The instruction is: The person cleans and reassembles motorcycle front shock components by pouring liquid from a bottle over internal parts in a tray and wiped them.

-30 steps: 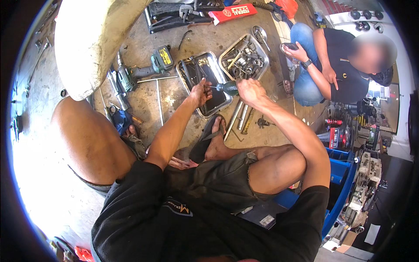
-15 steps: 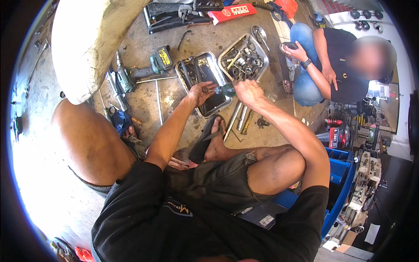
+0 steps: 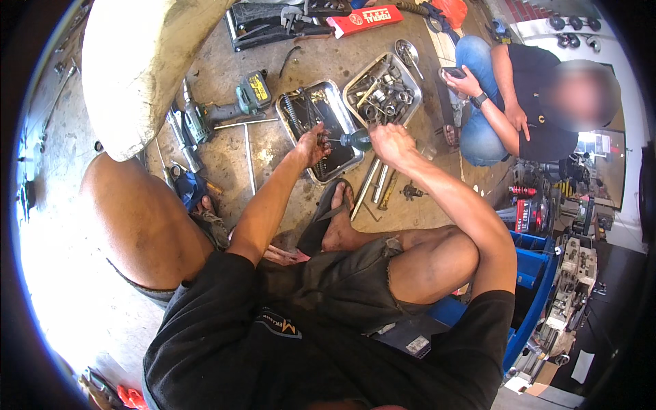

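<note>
My right hand (image 3: 393, 143) grips a dark green, rounded tool (image 3: 357, 140) with a thin shaft on its left side. Beyond the shaft's tip, my left hand (image 3: 312, 147) is closed with its fingers bent; any small part in it is too small to make out. Both hands are over the near side of a metal tray (image 3: 361, 161) that holds a coil spring (image 3: 290, 111) and dark rods. Right behind my right hand stands a second metal tray (image 3: 418, 94), filled with sockets and small metal parts.
Left of the trays lie a cordless power tool (image 3: 253, 96) and a T-handle wrench (image 3: 247, 147). Metal bars (image 3: 372, 181) lie by my foot. A person (image 3: 540, 102) holding a phone sits at the right. A white curved panel (image 3: 140, 75) overhangs the left.
My left hand has turned slightly, its fingers drawing back a little from the green tool, so more of the shaft shows. The right hand has shifted slightly right with the tool.
</note>
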